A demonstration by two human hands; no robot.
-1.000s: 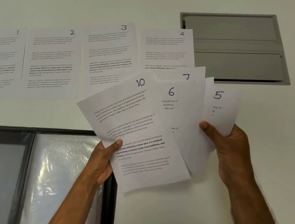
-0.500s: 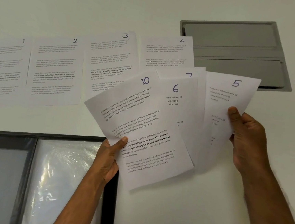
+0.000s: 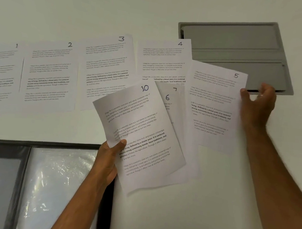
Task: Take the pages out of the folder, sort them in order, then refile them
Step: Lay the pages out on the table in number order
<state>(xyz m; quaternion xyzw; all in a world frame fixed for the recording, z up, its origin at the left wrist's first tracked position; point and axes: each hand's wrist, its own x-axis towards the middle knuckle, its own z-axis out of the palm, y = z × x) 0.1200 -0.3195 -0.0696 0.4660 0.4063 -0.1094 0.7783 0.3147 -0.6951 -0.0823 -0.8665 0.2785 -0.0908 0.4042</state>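
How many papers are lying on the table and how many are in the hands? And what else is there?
Pages lying in the row (1, 2, 3, 4): 4
Pages in the left hand (10, 6, 7): 3
Page in the right hand (5): 1
Open folder: 1
Grey hatch: 1
Total: 10

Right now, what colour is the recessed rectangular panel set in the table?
Grey, the recessed rectangular panel, clearest in the head view, against the white table.
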